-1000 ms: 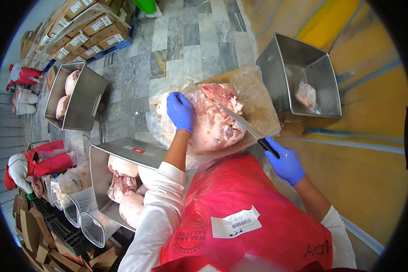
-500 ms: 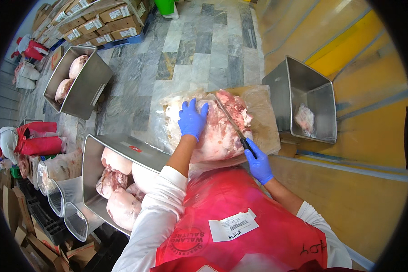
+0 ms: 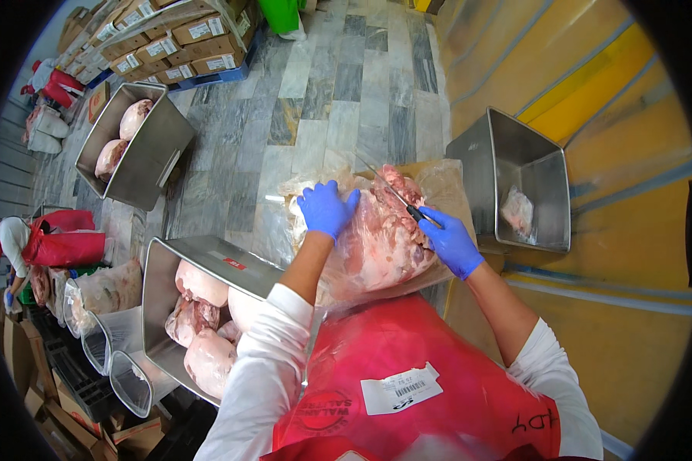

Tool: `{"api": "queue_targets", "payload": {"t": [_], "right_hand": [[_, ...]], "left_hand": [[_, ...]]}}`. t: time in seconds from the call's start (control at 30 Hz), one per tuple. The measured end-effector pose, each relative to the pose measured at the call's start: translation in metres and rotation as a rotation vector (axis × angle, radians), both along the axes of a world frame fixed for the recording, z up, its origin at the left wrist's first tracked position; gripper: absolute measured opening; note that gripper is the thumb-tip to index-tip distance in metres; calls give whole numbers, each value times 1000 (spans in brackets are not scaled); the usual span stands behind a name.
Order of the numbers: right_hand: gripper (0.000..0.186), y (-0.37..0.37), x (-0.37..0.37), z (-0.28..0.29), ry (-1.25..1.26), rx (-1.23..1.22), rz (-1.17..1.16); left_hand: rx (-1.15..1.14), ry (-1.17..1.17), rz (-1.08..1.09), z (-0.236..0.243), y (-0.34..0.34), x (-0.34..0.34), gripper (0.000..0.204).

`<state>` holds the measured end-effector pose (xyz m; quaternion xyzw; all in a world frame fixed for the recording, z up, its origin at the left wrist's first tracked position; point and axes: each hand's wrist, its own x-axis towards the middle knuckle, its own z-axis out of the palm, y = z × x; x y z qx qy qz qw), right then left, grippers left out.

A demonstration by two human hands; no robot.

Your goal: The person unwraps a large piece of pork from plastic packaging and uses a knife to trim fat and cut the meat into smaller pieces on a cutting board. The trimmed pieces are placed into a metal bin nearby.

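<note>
A large piece of pale pink raw meat point(image 3: 377, 250) with a redder cut end lies in front of me on clear plastic sheeting point(image 3: 452, 180). My left hand point(image 3: 327, 209), in a blue glove, rests on the left side of the meat with its fingers spread. In my blue-gloved right hand point(image 3: 451, 242) is a long knife point(image 3: 392, 187), held by its black handle. Its thin blade slants up and left over the red end of the meat. Whether the edge touches the meat I cannot tell.
Left of me a metal bin point(image 3: 207, 252) holds several meat pieces; another metal bin point(image 3: 150, 157) with meat stands farther left. A third bin point(image 3: 488, 180), on the right, has one wrapped piece inside. Stacked cartons point(image 3: 196, 38) stand at the back. A co-worker point(image 3: 61, 244) bends at far left.
My right hand and the knife have moved up and away from my body, and the blade now lies at a flatter slant. My left hand stays on the meat.
</note>
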<state>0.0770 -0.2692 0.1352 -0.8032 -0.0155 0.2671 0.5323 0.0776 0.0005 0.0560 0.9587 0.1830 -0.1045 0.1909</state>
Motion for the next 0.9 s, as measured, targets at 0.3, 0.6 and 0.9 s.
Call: {"api": "queue_targets", "payload": {"t": [0.3,0.6,0.9], "right_hand": [[44,-7,-11,-8,-128,-130,-18],[47,-12,-6,-18,-95,-74,-22],[43,1,-1,-24,-36,-82,-7]], "left_hand": [[-750,246,-369,-83,21,101,69],[-458,-9,-278,-77,-7,100,19],[-573,-185,-119,-62,-1,59,22]]}}
